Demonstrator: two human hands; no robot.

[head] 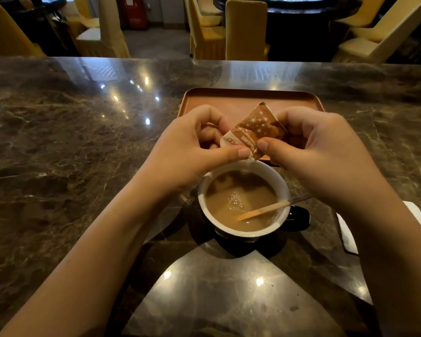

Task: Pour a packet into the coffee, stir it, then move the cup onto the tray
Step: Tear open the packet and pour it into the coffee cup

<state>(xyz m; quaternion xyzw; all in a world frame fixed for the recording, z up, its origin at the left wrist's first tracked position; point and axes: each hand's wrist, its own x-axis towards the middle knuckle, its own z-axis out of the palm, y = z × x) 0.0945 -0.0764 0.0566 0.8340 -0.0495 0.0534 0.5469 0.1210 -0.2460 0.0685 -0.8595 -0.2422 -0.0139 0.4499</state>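
Marble counter (58, 142) carries everything. Tray (229, 98) sits at 12 o'clock from the cup (244, 233), just beyond it, likely staged as the drop-off. Cup holds milky coffee, wooden stirrer (263, 210) leaning out toward 3 o'clock, ready for stirring. Left hand (187, 152) and right hand (309, 147) both pinch the packet (253, 131) thumb-to-finger, directly above the cup's 12 o'clock rim so contents should fall in. Looks like tearing; not yet poured.
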